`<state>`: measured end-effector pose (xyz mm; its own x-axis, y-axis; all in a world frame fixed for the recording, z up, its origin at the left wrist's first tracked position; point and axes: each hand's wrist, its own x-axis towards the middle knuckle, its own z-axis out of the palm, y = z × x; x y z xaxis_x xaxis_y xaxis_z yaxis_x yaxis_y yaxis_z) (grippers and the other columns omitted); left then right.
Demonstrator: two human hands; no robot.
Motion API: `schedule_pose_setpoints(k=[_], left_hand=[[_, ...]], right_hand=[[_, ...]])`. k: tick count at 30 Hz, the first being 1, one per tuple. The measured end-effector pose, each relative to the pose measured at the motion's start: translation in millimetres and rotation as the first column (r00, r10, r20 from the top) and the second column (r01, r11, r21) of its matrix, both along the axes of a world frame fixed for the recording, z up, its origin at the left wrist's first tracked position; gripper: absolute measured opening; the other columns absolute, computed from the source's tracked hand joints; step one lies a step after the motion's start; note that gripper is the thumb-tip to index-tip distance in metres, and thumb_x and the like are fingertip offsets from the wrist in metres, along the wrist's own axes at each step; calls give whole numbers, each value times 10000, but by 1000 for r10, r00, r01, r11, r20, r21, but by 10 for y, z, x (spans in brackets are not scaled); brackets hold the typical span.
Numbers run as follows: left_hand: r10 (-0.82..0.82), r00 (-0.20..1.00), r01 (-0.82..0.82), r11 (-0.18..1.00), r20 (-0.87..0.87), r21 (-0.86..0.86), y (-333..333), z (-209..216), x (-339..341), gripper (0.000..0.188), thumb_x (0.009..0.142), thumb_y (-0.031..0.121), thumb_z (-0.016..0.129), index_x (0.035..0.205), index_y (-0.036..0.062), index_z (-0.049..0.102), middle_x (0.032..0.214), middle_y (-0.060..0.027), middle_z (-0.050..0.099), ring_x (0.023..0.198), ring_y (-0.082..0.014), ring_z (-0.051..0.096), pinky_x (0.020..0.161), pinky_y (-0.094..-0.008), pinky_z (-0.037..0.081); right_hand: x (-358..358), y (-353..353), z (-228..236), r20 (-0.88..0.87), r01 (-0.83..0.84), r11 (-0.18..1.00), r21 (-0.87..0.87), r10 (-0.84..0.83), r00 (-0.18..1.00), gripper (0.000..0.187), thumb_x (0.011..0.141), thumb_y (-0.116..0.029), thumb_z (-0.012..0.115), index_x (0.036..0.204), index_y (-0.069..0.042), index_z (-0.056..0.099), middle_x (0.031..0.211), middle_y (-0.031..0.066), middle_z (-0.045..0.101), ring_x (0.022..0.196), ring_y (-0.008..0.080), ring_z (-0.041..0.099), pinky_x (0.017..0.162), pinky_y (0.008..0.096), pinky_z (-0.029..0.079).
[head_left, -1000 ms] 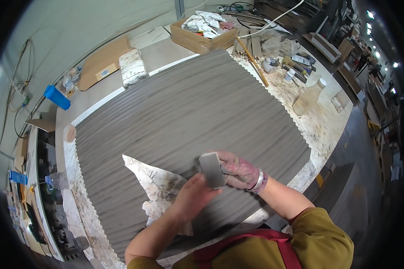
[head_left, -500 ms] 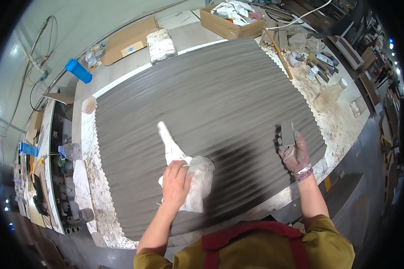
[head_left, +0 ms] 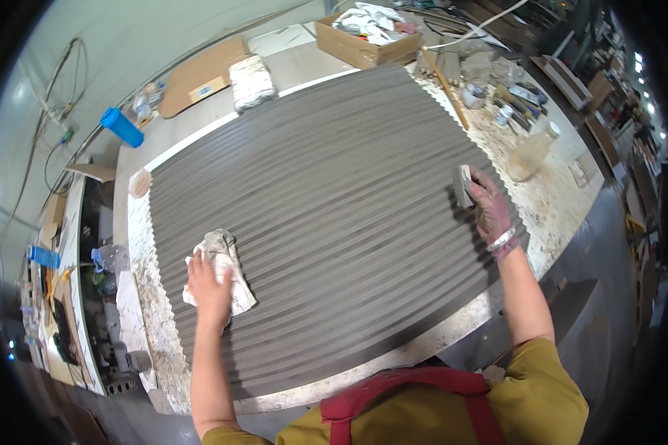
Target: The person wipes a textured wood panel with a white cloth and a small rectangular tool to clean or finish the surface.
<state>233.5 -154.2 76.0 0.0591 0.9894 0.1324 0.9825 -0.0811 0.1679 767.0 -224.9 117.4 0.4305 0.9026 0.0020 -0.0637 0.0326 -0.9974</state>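
Note:
A large grey panel (head_left: 326,185) with parallel ridges and wavy side edges lies on the worktable. My left hand (head_left: 209,291) is pressed over a crumpled white rag (head_left: 226,259) at the panel's left part, fingers extended on the cloth and thumb apart. Over the right part, my right hand (head_left: 491,211), in a stained purplish glove with a pale band at the wrist, grips a small grey block (head_left: 463,187) between thumb and fingers. Whether the block touches the ridges I cannot tell.
Along the far edge are a blue bottle (head_left: 122,127), a cardboard sheet (head_left: 193,78), a folded white cloth (head_left: 252,83) and a carton of rags (head_left: 349,46). A wooden stick (head_left: 447,90), small containers and a cloudy plastic bottle (head_left: 531,157) lie at the right.
My left hand has moved left with the rag, which is now bunched flatter on the ridges. My right hand has gone slightly farther away and turned, the block tilting with it.

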Motion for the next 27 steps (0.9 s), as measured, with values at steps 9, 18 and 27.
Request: schedule_pose_setpoints(k=[9, 18, 27], left_hand=[[19, 998, -23, 997, 53, 77, -36, -12, 65, 672, 836, 386, 621, 1355, 14, 412, 1464, -180, 326, 1361, -399, 260, 1085, -513, 218], [-8, 997, 1, 996, 83, 88, -43, -100, 35, 682, 820, 332, 615, 1352, -24, 382, 1476, -163, 325, 1369, -395, 252, 1089, -516, 206], [-2, 998, -3, 998, 66, 68, -28, -56, 48, 700, 841, 322, 589, 1387, -34, 333, 1481, -182, 302, 1375, -396, 235, 1094, -521, 194]], right_hand=[[-795, 2119, 152, 947, -160, 986, -52, 100, 306, 326, 838, -273, 620, 1139, -150, 594, 1105, 127, 622, 1068, 364, 565, 900, 437, 438], [-1936, 3209, -415, 608, -408, 906, -114, 388, 692, 262, 823, -225, 575, 1082, -208, 613, 1081, 61, 649, 1076, 281, 579, 931, 435, 409], [126, 3220, -582, 999, -62, 997, 43, -43, -5, 327, 836, -197, 532, 1152, -242, 604, 1105, 98, 648, 1011, 315, 611, 849, 468, 454]])
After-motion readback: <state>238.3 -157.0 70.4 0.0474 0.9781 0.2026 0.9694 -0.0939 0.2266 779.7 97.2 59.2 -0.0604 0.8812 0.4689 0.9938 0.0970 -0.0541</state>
